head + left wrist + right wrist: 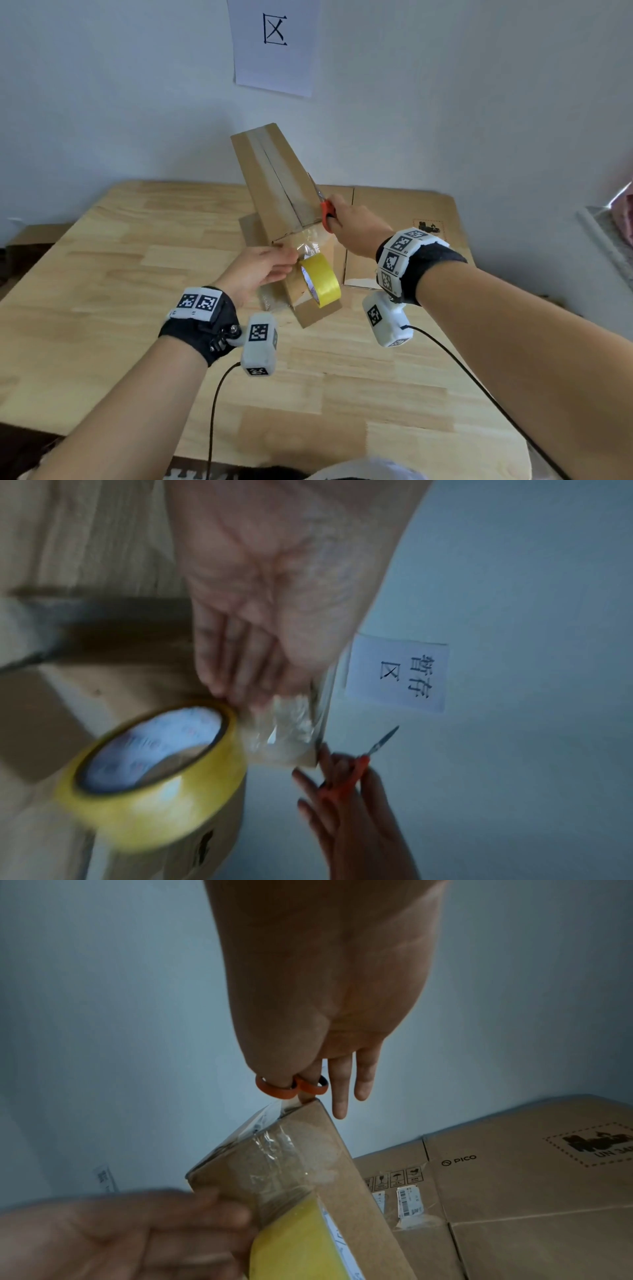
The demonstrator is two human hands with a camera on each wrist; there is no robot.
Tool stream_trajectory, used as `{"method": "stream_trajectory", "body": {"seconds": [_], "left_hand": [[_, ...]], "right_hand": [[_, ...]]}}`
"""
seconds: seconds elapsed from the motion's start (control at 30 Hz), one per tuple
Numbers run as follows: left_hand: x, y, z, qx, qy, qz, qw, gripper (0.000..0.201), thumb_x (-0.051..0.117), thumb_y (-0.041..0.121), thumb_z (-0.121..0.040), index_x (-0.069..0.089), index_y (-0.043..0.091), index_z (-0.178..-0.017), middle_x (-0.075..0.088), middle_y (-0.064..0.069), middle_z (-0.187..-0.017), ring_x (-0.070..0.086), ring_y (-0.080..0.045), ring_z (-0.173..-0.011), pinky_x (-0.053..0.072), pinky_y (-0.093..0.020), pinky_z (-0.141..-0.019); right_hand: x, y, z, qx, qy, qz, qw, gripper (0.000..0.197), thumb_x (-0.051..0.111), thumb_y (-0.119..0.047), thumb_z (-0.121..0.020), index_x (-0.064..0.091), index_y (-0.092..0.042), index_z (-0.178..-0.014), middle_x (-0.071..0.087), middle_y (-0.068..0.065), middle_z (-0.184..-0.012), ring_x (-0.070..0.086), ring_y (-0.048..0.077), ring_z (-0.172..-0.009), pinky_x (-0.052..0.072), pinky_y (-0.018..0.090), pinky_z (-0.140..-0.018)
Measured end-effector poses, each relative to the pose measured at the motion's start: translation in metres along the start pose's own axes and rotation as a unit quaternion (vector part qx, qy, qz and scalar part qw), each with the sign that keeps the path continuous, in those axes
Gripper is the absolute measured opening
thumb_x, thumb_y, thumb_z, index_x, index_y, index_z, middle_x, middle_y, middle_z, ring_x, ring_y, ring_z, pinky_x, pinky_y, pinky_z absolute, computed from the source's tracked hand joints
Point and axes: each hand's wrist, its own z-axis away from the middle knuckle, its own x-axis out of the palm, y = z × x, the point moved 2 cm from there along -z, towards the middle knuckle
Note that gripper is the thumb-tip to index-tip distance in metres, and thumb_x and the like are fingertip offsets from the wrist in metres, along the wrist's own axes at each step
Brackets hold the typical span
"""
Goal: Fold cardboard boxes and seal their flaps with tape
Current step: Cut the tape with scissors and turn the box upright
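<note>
A long cardboard box (pixel 270 178) stands tilted on the wooden table (pixel 137 274), with clear tape along its top seam. A stretch of clear tape (pixel 310 243) runs over the box's near end down to a yellow tape roll (pixel 322 282) hanging against it. My left hand (pixel 274 269) lies with straight fingers against the box beside the roll (pixel 154 777), touching the tape (pixel 284 737). My right hand (pixel 349 222) grips orange-handled scissors (pixel 327 214) at the box's right edge, blades pointing up along it. In the right wrist view the scissor loops (pixel 291 1089) sit just above the box corner.
Flattened cardboard (pixel 394 212) with printed labels lies on the table behind and right of the box. A paper sign (pixel 274 44) hangs on the wall. Another piece of cardboard (pixel 34 236) sits beyond the table's left edge. Cables trail from both wrist cameras toward me.
</note>
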Motion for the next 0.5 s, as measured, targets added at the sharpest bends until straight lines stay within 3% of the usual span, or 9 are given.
{"method": "stream_trajectory", "body": {"seconds": [0.1, 0.17, 0.3, 0.4, 0.5], "left_hand": [[0.022, -0.015, 0.000, -0.033, 0.061, -0.011, 0.998, 0.019, 0.056, 0.027, -0.095, 0.064, 0.011, -0.099, 0.068, -0.010, -0.107, 0.064, -0.020, -0.095, 0.053, -0.022, -0.078], [0.041, -0.024, 0.000, -0.048, 0.058, 0.029, 0.997, 0.013, 0.055, 0.029, -0.095, 0.057, 0.017, -0.093, 0.066, -0.012, -0.110, 0.064, -0.019, -0.093, 0.053, -0.021, -0.074], [0.063, -0.028, -0.007, -0.068, 0.053, 0.176, 0.981, 0.016, 0.057, 0.022, -0.094, 0.058, 0.012, -0.107, 0.066, -0.009, -0.113, 0.066, -0.014, -0.092, 0.054, -0.020, -0.064], [0.064, -0.027, -0.009, -0.079, 0.053, 0.215, 0.972, 0.009, 0.058, 0.017, -0.094, 0.059, 0.012, -0.101, 0.065, -0.009, -0.111, 0.064, -0.014, -0.091, 0.054, -0.020, -0.060], [0.058, -0.030, -0.009, -0.094, 0.058, 0.226, 0.968, 0.019, 0.061, 0.017, -0.092, 0.057, 0.008, -0.108, 0.067, -0.011, -0.107, 0.066, -0.015, -0.090, 0.055, -0.019, -0.055]], "right_hand": [[-0.001, 0.001, 0.001, 0.000, 0.003, 0.001, 1.000, 0.020, 0.032, -0.023, -0.099, 0.041, -0.012, -0.113, 0.059, 0.009, -0.080, 0.055, 0.026, -0.063, 0.048, 0.035, -0.061], [0.000, 0.002, 0.002, 0.005, 0.003, 0.003, 1.000, 0.020, 0.031, -0.024, -0.099, 0.040, -0.013, -0.114, 0.060, 0.010, -0.082, 0.056, 0.026, -0.065, 0.048, 0.036, -0.061], [0.001, 0.004, 0.002, 0.012, 0.008, -0.001, 1.000, 0.022, 0.031, -0.025, -0.099, 0.041, -0.014, -0.116, 0.058, 0.008, -0.080, 0.056, 0.025, -0.065, 0.046, 0.035, -0.060], [0.001, 0.005, 0.002, 0.016, 0.006, 0.000, 1.000, 0.022, 0.031, -0.025, -0.099, 0.040, -0.014, -0.116, 0.056, 0.004, -0.075, 0.056, 0.024, -0.063, 0.046, 0.034, -0.059], [0.003, 0.004, 0.001, 0.012, 0.002, -0.003, 1.000, 0.022, 0.032, -0.024, -0.099, 0.040, -0.014, -0.117, 0.053, 0.001, -0.073, 0.054, 0.022, -0.062, 0.046, 0.034, -0.060]]}}
